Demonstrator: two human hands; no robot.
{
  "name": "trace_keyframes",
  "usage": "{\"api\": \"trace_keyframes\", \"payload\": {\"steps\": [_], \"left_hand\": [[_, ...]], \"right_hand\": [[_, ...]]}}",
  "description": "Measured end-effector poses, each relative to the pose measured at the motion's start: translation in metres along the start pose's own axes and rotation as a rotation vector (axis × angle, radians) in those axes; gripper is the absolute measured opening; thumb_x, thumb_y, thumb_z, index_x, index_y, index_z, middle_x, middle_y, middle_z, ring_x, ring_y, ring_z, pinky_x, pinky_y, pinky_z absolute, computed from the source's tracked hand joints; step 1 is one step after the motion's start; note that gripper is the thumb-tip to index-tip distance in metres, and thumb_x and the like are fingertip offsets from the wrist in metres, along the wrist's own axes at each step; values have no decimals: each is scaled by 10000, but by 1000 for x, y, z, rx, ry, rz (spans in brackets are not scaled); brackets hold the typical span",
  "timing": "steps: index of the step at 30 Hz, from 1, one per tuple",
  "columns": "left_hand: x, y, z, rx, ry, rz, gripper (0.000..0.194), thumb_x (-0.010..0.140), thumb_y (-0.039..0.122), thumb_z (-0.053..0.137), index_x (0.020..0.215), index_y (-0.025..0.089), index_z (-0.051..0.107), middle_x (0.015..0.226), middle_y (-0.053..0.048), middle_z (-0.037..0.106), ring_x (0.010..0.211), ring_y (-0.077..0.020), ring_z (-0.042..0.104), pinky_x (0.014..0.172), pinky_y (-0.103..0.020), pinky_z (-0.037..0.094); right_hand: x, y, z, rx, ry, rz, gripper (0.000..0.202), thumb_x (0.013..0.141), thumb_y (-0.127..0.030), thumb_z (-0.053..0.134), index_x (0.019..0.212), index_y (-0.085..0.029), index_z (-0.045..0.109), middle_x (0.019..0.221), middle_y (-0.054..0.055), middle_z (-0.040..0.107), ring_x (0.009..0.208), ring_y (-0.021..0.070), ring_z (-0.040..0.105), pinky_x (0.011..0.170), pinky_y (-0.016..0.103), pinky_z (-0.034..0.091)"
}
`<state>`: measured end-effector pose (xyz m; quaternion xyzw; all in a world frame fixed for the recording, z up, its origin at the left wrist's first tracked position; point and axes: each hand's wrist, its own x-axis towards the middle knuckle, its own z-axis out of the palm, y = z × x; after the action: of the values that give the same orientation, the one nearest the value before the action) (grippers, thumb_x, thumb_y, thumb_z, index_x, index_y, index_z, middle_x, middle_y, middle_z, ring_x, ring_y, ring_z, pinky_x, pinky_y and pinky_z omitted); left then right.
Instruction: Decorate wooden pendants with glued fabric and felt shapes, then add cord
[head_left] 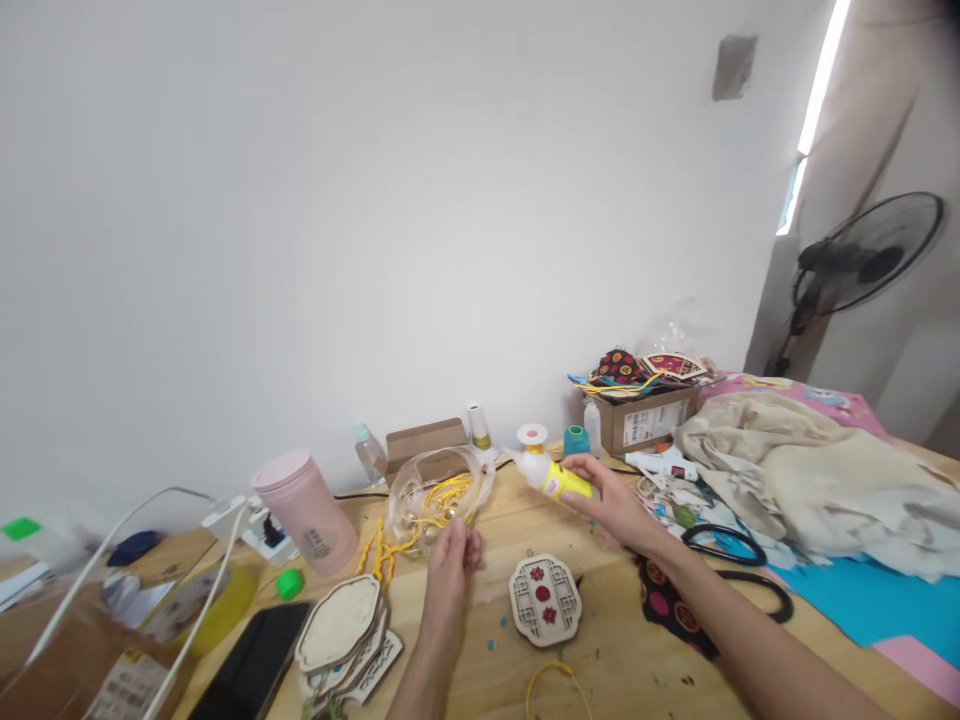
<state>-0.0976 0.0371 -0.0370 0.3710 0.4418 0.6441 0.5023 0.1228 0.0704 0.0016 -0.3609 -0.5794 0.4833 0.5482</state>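
My right hand (609, 495) is wrapped round a glue bottle (553, 478) with a yellow label, held tilted above the table, its white tip pointing up and left. My left hand (454, 548) has its fingers curled in; what they hold, if anything, is hidden. Just beyond it lies a clear plastic bag (409, 490) with yellow cords (448, 492) and small bells. Between my forearms lies a cut-out wooden plaque (546, 600) with red patches showing through it. A yellow cord loop (556, 675) is on the table in front of it.
Left stand a pink tumbler (307, 510), a phone (251, 660), stacked wooden plaques (341, 625) and a green cap (289, 583). Right are black-handled scissors (724, 548), patterned fabric (671, 610), a glue gun (661, 464), scraps, beige cloth (802, 470) and a filled cardboard box (645, 418).
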Motion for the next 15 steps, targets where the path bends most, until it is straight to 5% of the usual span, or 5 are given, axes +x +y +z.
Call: {"api": "trace_keyframes", "payload": {"steps": [4,8,15], "left_hand": [[-2,1,1,20,-12,-2,265,572,354,711,639,138,572,517,57,536,496,-58,462,509,-163,381],[-6,1,5,-9,-18,-48,252,535,287,743,686,124,624,572,29,597,526,-64,512,570,-182,425],[-8,2,7,-115,-31,-100,272,545,359,724,632,130,607,565,26,591,484,-43,492,520,-165,418]], "right_hand": [[-6,1,-4,201,81,28,403,483,-177,748,844,-194,569,694,-40,600,561,111,543,507,210,455],[-8,-4,0,443,136,32,443,479,-121,754,855,-205,536,763,-38,619,677,108,572,599,197,469],[-9,6,12,749,109,189,209,639,-320,675,719,-199,525,543,-63,558,408,53,460,346,132,385]]}}
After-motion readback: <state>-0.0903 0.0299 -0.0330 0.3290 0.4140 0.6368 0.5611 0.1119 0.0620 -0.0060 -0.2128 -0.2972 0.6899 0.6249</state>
